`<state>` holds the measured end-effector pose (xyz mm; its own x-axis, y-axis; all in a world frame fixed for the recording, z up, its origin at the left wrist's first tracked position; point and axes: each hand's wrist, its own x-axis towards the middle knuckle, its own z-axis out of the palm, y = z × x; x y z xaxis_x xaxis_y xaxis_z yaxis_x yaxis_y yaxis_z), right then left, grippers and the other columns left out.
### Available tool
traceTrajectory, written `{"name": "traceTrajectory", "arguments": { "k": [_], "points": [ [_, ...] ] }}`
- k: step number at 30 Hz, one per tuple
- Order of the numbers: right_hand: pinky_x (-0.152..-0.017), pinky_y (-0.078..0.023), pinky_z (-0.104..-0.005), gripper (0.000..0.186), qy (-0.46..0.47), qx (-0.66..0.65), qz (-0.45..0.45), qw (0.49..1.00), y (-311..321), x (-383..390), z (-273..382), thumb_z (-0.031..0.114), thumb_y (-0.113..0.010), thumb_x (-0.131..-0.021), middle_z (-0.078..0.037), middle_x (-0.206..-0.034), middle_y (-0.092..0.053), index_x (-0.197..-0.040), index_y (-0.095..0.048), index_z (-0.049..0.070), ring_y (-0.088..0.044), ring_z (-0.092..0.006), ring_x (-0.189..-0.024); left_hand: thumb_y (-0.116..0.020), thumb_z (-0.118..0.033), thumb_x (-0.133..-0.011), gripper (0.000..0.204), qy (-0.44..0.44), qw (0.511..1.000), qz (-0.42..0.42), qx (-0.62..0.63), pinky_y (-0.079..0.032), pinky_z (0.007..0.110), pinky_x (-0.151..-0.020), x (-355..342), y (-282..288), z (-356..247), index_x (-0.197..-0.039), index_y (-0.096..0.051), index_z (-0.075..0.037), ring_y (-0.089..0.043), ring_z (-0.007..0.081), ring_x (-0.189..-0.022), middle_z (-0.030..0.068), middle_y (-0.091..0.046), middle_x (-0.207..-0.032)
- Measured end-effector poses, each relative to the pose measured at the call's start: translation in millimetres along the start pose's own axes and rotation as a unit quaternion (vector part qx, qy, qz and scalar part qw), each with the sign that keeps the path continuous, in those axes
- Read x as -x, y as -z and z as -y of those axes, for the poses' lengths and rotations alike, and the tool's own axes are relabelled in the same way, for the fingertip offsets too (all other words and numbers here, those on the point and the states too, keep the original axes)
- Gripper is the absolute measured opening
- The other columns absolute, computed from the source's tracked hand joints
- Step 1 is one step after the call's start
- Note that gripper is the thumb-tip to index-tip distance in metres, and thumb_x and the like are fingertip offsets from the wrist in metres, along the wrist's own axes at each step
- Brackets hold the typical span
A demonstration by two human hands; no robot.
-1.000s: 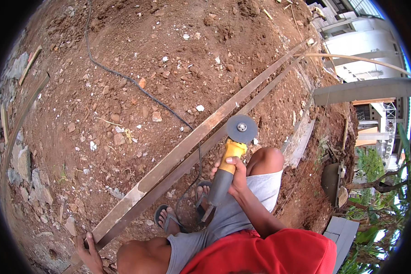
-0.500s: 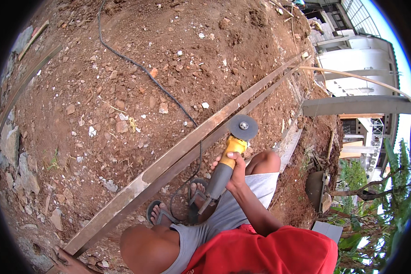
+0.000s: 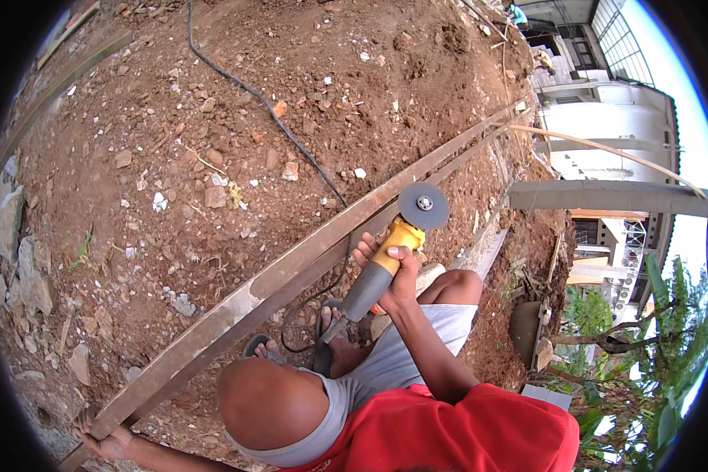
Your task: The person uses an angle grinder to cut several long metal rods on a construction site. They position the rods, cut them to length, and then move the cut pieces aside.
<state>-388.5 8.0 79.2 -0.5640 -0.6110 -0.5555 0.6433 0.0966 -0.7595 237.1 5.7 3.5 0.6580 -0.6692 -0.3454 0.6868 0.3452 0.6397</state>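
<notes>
My right hand point(image 3: 395, 274) is closed round the body of a yellow and dark grey angle grinder point(image 3: 376, 275), whose dark disc point(image 3: 414, 200) faces up over a long brown bar. My left hand point(image 3: 104, 433) grips the near end of that bar point(image 3: 307, 244) at the lower left, with fingers wrapped round it. A second brown strip point(image 3: 283, 307) runs alongside, partly hidden by the grinder. My bare knee point(image 3: 269, 403) is beside the bars, and my feet in flip-flops rest on the dirt below them.
Reddish, stony soil point(image 3: 157, 141) surrounds me, crossed by a black cable point(image 3: 283, 135). Broken concrete point(image 3: 31, 275) and timber lie left. At right are a concrete beam point(image 3: 606, 197), a white building, a thin curved plank point(image 3: 606, 141) and plants. A person in turquoise point(image 3: 516, 16) is far off.
My left hand has moved left and down along with the bar's near end. The grinder has risen slightly toward the bars, and my left knee appears higher and larger in view.
</notes>
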Motion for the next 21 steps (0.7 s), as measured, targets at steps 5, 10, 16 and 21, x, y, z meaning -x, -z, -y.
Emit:
{"name": "traceTrajectory", "arguments": {
  "k": [5, 10, 16, 21],
  "points": [
    [-0.115, -0.045, -0.0579, 0.056, 0.055, -0.011, 0.028, 0.998, 1, -14, 4, 0.024, -0.068, -0.079, -0.022, -0.126, -0.058, -0.123, -0.052, -0.005, -0.055, -0.0381, -0.126, -0.062, -0.009, -0.092, 0.041, 0.046, 0.929, 0.236, 0.28, -0.035, 0.028, -0.058, -14, 16, -18, -0.065, -0.032, -0.019, -0.037, 0.0139, -0.056, 0.0026, -0.036, -0.059],
    [-0.108, -0.048, -0.0541, 0.05, 0.108, 0.005, 0.063, 0.992, -13, -26, 37, 0.032, -0.071, -0.078, -0.019, -0.115, -0.058, -0.117, -0.06, 0.001, -0.058, -0.0342, -0.114, -0.061, -0.007, -0.087, 0.037, -0.025, 0.965, 0.141, 0.22, -0.031, 0.026, -0.051, 42, -54, 1, -0.063, -0.035, -0.017, -0.032, 0.0129, -0.049, 0.0007, -0.035, -0.056],
    [-0.105, -0.048, -0.0519, 0.046, 0.147, -0.026, 0.099, 0.984, -38, -24, 82, 0.033, -0.069, -0.081, -0.011, -0.104, -0.056, -0.116, -0.06, 0.004, -0.057, -0.0281, -0.107, -0.063, -0.006, -0.085, 0.018, 0.003, 0.931, 0.229, 0.284, -0.033, 0.025, -0.054, 110, -167, 49, -0.079, -0.046, -0.008, -0.034, 0.0124, -0.051, -0.0003, -0.036, -0.057],
    [-0.086, -0.058, -0.0449, 0.044, 0.185, -0.025, 0.124, 0.975, -34, -21, 111, 0.033, -0.07, -0.083, -0.014, -0.094, -0.065, -0.114, -0.063, 0.002, -0.066, -0.0291, -0.088, -0.063, -0.005, -0.084, 0.016, 0.026, 0.923, 0.247, 0.293, -0.033, 0.023, -0.055, 152, -214, 62, -0.084, -0.048, -0.009, -0.035, 0.0094, -0.05, -0.0028, -0.039, -0.06]
  ]
}}
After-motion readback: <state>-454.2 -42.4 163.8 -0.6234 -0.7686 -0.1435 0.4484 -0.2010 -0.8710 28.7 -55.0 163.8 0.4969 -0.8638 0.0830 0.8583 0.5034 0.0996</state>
